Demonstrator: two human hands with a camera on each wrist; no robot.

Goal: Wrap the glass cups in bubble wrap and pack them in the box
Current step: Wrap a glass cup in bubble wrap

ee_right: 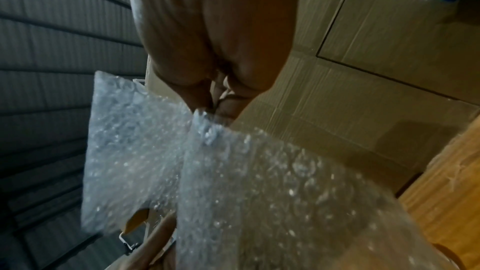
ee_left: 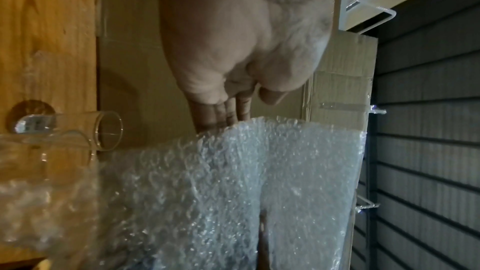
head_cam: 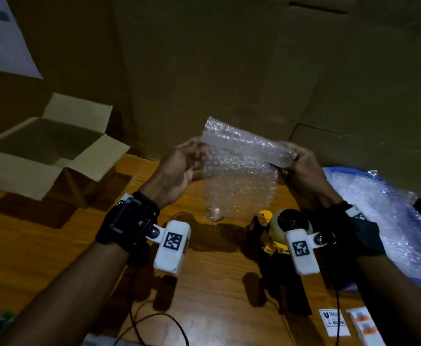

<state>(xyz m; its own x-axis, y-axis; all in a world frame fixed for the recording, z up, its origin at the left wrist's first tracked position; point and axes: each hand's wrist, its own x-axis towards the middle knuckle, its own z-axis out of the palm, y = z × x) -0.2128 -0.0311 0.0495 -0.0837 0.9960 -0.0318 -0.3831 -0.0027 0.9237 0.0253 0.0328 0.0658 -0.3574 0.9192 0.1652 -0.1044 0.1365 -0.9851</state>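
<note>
Prep step: both hands hold one bubble wrap sheet [head_cam: 239,168] up over the desk [head_cam: 216,283] — left hand [head_cam: 179,168] and right hand [head_cam: 301,166] pinch its top edge. Glass cup [ee_left: 103,130] unwrapped on the desk below; box [head_cam: 47,151] open, far left. Next — lay sheet flat, set cup on it.

A yellow tape dispenser [head_cam: 269,233] sits mid-table [head_cam: 216,283]. White labels [head_cam: 334,319] (one shows a glass symbol) lie at the table's near right corner, a black cable [head_cam: 154,320] loops along its near edge, and big cartons [head_cam: 229,71] stand behind.
</note>
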